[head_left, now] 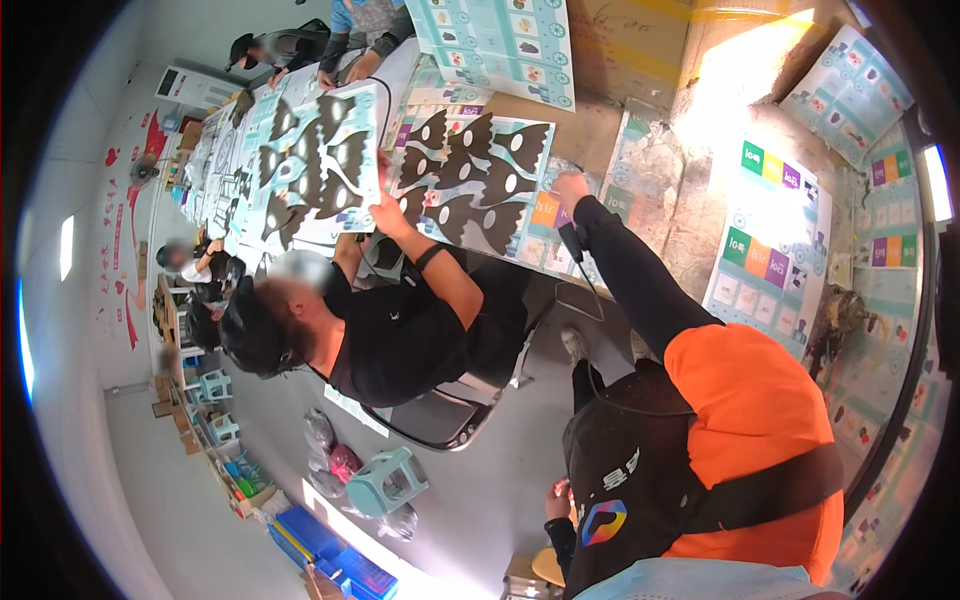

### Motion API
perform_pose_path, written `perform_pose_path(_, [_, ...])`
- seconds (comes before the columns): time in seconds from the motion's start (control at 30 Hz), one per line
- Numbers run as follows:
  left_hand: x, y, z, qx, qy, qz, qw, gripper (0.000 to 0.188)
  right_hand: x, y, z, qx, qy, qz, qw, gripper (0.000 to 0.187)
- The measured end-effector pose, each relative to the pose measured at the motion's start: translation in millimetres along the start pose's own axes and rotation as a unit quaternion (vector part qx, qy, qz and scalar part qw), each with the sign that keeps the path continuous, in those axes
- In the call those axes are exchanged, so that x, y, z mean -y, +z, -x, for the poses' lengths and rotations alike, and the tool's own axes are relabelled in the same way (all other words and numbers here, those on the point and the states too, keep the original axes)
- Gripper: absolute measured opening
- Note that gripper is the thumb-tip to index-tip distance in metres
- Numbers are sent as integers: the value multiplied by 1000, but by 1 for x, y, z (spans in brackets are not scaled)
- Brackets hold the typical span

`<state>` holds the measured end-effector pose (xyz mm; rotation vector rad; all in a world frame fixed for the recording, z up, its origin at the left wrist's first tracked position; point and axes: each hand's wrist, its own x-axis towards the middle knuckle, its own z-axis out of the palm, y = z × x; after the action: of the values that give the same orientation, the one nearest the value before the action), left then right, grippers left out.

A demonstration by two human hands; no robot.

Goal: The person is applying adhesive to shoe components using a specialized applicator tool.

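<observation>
My right hand [570, 190], its arm in an orange and black sleeve, reaches over the worktable with its fingers curled in. It is at the right edge of a printed card sheet [547, 150] that lies under several black cut-out shapes [467, 150] with white ovals. Whether the fingers pinch the sheet cannot be made out. A black device with a cable [572, 240] sits at that wrist. My left hand [558, 500] is low beside my black apron [625, 455], mostly hidden, its fingers curled by something small and red.
A seated co-worker in black [400, 340] holds up another sheet with black shapes [315, 165]. Printed sheets [765, 245] lie on the table at right; one large sheet [495, 45] stands by cardboard [625, 50]. A green stool [385, 482] and bags [320, 430] are on the floor.
</observation>
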<state>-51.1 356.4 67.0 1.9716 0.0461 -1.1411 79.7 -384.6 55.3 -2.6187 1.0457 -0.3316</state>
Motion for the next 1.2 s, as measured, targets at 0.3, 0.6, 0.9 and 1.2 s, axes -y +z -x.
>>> perform_pose_path(0.3, [-52,-52,-76,90,-60,-10,994,30,-81,101,-85,-155,397,-454,782,14])
perform_pose_path(0.6, [-109,-103,-159,99,-48,-84,990,31,17,40,-47,-37,387,-622,680,18])
perform_pose_path(0.9, [-143,-99,-226,227,-37,-104,968,33,-45,5,84,-196,391,-531,725,27])
perform_pose_path(1.2, [-191,-48,-269,328,35,-219,918,37,-66,-59,333,-303,472,-591,580,21])
